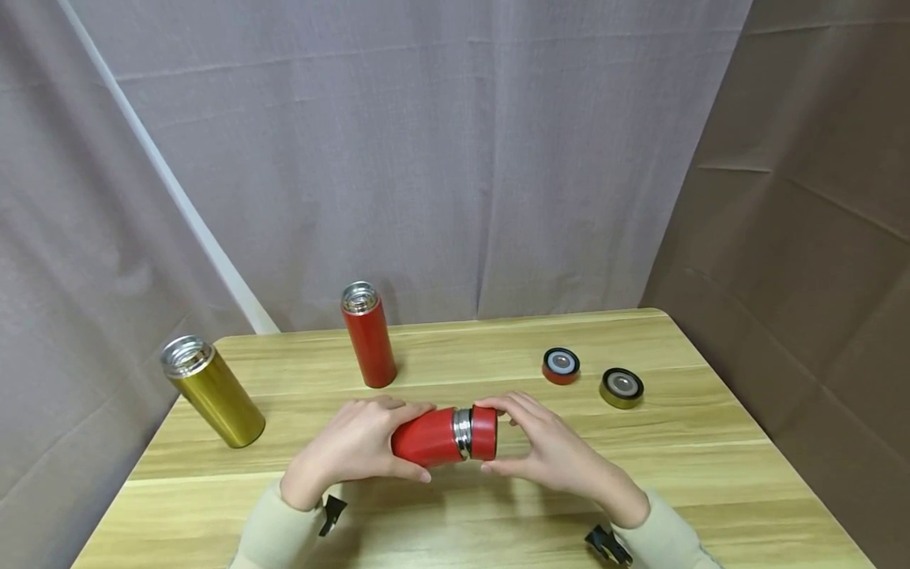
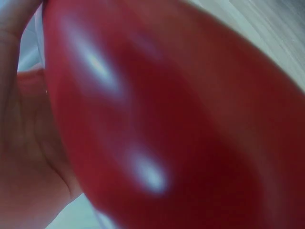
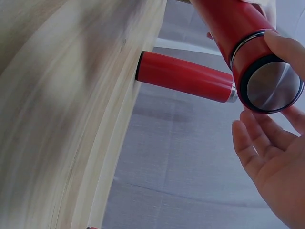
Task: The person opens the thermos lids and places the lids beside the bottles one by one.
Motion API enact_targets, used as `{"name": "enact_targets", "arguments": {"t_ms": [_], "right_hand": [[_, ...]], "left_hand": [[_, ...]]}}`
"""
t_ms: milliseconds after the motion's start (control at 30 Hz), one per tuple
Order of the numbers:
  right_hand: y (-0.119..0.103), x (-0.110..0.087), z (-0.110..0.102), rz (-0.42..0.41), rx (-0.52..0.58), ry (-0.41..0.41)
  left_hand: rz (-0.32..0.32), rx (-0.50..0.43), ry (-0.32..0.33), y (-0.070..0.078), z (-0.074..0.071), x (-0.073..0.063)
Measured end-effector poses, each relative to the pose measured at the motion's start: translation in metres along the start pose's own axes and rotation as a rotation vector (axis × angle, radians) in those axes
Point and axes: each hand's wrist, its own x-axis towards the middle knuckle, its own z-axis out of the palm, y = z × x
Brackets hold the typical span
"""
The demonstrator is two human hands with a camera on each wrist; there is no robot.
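Observation:
In the head view my left hand (image 1: 362,438) grips a red thermos bottle (image 1: 430,437) tilted almost onto its side above the table, its steel neck pointing right. My right hand (image 1: 543,449) pinches a red lid (image 1: 485,433) by its rim, thumb below and fingers above. The lid sits at the neck, with a band of steel thread showing between it and the red body. The right wrist view shows the lid's round steel top (image 3: 274,86) facing the camera. Red bottle wall (image 2: 157,105) fills most of the left wrist view.
A second red thermos (image 1: 371,344) stands lidless at the back of the wooden table (image 1: 441,521). On the left is a gold thermos (image 1: 220,395), its steel mouth uncovered. At right lie a red lid (image 1: 561,367) and a gold lid (image 1: 622,388), undersides up. Grey curtain (image 1: 398,158) hangs behind.

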Motion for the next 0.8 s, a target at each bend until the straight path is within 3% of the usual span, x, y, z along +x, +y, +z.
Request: {"name": "enact_targets", "arguments": {"t_ms": [333,800], "right_hand": [[0.0055,-0.0003,0.0020,-0.151,-0.112,0.086],[0.0040,0.0007,0.0022,-0.227,-0.144,0.105]], "left_hand": [[0.010,-0.059,-0.022,-0.0010,-0.0003,0.0020],[0.016,-0.113,-0.026,-0.0045,0.0006,0.0036]]}}
